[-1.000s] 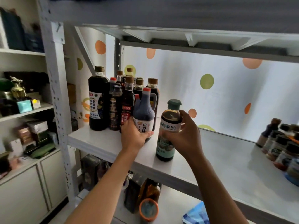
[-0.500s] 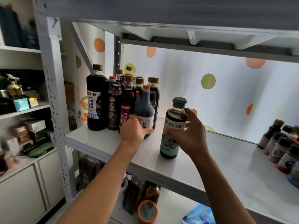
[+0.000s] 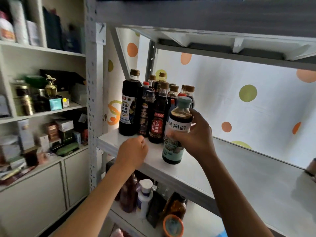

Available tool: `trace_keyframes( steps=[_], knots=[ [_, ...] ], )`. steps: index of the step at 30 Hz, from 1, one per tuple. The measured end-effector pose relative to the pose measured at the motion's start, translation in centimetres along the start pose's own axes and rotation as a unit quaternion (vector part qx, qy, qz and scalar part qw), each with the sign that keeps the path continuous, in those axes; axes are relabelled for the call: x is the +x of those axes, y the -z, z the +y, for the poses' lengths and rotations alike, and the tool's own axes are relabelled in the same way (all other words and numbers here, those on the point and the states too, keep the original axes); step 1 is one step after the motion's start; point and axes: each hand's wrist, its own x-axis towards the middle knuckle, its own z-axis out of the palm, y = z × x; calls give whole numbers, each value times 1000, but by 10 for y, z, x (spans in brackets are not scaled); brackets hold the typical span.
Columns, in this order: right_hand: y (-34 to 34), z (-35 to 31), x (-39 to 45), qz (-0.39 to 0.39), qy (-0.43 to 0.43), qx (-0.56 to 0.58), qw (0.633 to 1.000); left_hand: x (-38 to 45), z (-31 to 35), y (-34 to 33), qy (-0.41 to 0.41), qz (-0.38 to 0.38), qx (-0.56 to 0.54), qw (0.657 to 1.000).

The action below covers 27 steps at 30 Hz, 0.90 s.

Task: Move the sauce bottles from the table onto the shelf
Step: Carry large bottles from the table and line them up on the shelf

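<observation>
A: Green-capped sauce bottle [image 3: 177, 132]: where does it stand?

B: Upright on the white shelf [image 3: 239, 171], near the front edge, just right of the cluster of dark bottles [image 3: 153, 106]. Whether its base rests fully on the board cannot be told.

A: Which hand holds it?

B: Right hand [image 3: 196, 139]. The fingers wrap the upper body at the white label and the thumb lies across the front.

A: And the left hand [image 3: 132, 151]?

B: Fingers curled into a loose fist, holding nothing, over the front edge of the shelf, in front of the dark bottles and apart from them.

A: How is the cluster arranged?

B: It stands at the left end of the shelf, tightly packed. The tallest bottle [image 3: 130, 106], with a brown cap and a white label, is at the front left, and a red-labelled bottle [image 3: 158, 124] is just beside the held one.

A: Surroundings?

B: A lower shelf [image 3: 196, 218] carries more bottles and an orange-rimmed jar [image 3: 172, 225]. White cupboard shelving [image 3: 42, 113] on the left holds boxes and jars. A dotted white backdrop [image 3: 248, 106] is behind.
</observation>
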Motion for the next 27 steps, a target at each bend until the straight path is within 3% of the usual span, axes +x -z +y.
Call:
trace_keyframes(
  steps=[7, 12, 16, 23, 27],
  knots=[
    [-89, -27, 29, -38, 5, 37, 999, -11, -59, 36, 0, 37, 49, 998],
    [-125, -30, 47, -21, 0, -2, 1000, -9, -82, 47, -31, -38, 26, 998],
    [-135, -29, 57, -22, -7, -27, 999, -7, -95, 45, -37, -44, -49, 997],
    [-148, -23, 57, -42, 5, -142, 989, -4, -106, 37, -40, -24, -96, 994],
    [-146, -23, 60, -19, 30, -294, 955, -5, -107, 36, -40, -16, -107, 993]
  ],
)
